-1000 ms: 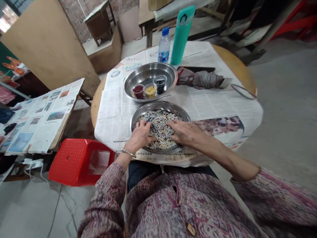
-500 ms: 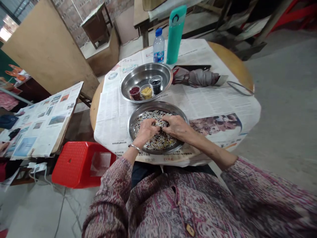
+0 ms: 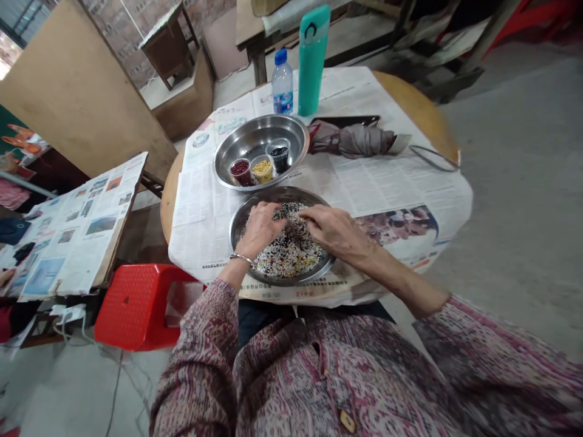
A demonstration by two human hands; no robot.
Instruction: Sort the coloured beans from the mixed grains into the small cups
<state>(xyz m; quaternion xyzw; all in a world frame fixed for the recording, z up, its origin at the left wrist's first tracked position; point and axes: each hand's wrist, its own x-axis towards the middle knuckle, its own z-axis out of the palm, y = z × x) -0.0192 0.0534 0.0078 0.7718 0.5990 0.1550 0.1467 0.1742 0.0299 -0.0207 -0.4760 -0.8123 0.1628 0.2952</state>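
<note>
A steel basin (image 3: 283,280) in front of me holds a spread of mixed grains and beans (image 3: 291,249), white, black, yellow and dark red. Over its left side is my left hand (image 3: 262,227), fingers apart and curved, with nothing seen in it. My right hand (image 3: 330,230) is over the right side, its fingers bent and the thumb and index tips near each other; whether beans are between them is too small to make out. Behind stands a larger steel basin (image 3: 228,145) with three clear cups: red beans (image 3: 242,173), yellow beans (image 3: 263,170) and black beans (image 3: 279,156).
A water bottle (image 3: 282,85), a teal flask (image 3: 313,64) and a folded grey umbrella (image 3: 355,139) stand or lie behind on the newspaper-covered table (image 3: 191,218). A red stool (image 3: 132,303) is at the left, beside another newspaper-covered table (image 3: 95,224).
My hands have moved apart from the middle of the basin, the left one outward to the left with its fingers opening. More of the grain between them shows. The view has shifted slightly.
</note>
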